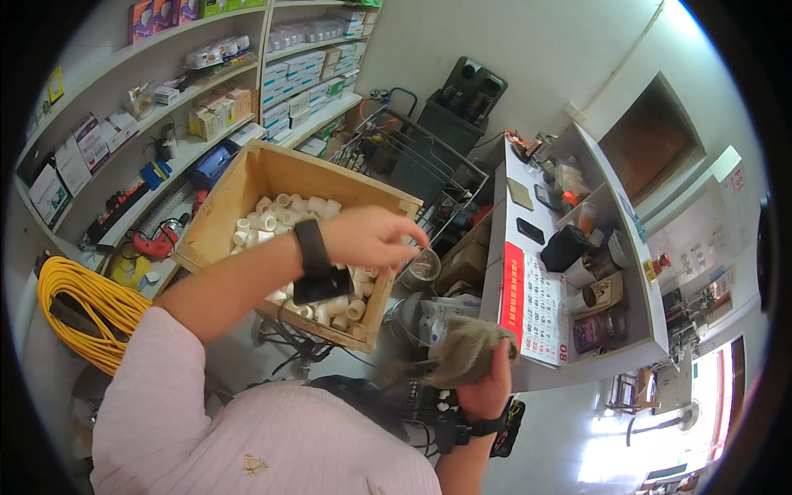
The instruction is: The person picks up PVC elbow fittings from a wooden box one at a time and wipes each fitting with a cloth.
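My left hand (371, 238), with a black band and device at the wrist, reaches over an open wooden box (216, 204). Its fingers are curved and apart, with nothing visible between them. Many white plastic pipe fittings (266, 221) lie loose in the box. Just beyond my left fingertips is a round clear container (424, 269); whether they touch is unclear. At the right of the box, my right hand (489, 387) grips a brown cloth or cloth bag (467, 352), partly blurred, its thumb along the cloth's edge. What the cloth may contain is hidden.
A counter (516, 238) with a calendar (544, 309), phone (530, 230) and black case stands at the right. A wire cart (433, 154) is behind the box. Shelves (185, 151) with boxes line the left, above a coiled yellow hose or cable (93, 309).
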